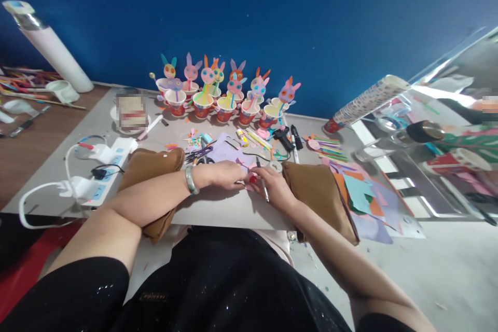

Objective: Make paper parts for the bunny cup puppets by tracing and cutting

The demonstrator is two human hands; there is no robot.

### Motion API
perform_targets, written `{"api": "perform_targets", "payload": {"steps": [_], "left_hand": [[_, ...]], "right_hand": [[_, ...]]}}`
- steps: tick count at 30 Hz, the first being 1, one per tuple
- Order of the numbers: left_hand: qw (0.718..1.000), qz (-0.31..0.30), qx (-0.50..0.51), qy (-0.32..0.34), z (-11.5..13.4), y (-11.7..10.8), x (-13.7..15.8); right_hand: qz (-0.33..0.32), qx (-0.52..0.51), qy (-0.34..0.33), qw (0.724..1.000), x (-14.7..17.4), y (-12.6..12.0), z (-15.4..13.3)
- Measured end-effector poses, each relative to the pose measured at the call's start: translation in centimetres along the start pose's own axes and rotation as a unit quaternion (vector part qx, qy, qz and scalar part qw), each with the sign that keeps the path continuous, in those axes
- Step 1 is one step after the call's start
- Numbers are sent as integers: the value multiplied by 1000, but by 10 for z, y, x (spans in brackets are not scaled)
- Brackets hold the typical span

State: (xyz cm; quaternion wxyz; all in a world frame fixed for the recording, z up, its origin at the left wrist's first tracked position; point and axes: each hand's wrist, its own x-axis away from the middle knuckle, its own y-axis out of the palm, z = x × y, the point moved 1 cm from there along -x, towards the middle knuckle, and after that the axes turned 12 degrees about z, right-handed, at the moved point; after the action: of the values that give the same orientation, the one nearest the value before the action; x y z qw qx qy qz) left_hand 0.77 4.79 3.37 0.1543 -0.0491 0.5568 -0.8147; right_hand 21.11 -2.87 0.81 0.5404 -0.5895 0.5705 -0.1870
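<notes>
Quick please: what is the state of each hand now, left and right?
Left hand: fingers bent, pressing a pink paper piece on the table.
Right hand: closed on a pen.

Pink paper scrap (249, 170) mostly covered where both hands meet; shape unreadable. Right hand (274, 187) hides the pen's (264, 189) upper barrel, only the lower part shows. Left hand (225, 174) fingertips merge with the paper, grip unclear. Blurred block (131, 111) at 10 o'clock of the hands: contents unreadable. Another blurred patch (489, 104) at 3 o'clock, frame edge, cut off. Left pad (150, 176) partly under the forearm; right pad (321, 199) overhangs the bench (229, 207) edge. White tube (54, 49) at 10 o'clock: cap clipped by the frame. Small tools near the scissors (198, 154) too small to identify. Glass surface (436, 166) at 3 o'clock: reflections, contents unclear.
</notes>
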Motion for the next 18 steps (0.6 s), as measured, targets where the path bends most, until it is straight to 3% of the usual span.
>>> {"api": "perform_targets", "payload": {"steps": [4, 9, 14, 18], "left_hand": [[1000, -8, 24, 16, 0, 3, 0], [999, -23, 42, -10, 1, 2, 2], [998, -28, 43, -31, 2, 0, 3], [998, -35, 45, -19, 2, 1, 4]], "right_hand": [[-8, -31, 9, 999, 4, 8, 4], [38, -78, 31, 996, 3, 4, 15], [125, -43, 95, 987, -2, -30, 43], [167, 36, 160, 972, -5, -64, 90]]}}
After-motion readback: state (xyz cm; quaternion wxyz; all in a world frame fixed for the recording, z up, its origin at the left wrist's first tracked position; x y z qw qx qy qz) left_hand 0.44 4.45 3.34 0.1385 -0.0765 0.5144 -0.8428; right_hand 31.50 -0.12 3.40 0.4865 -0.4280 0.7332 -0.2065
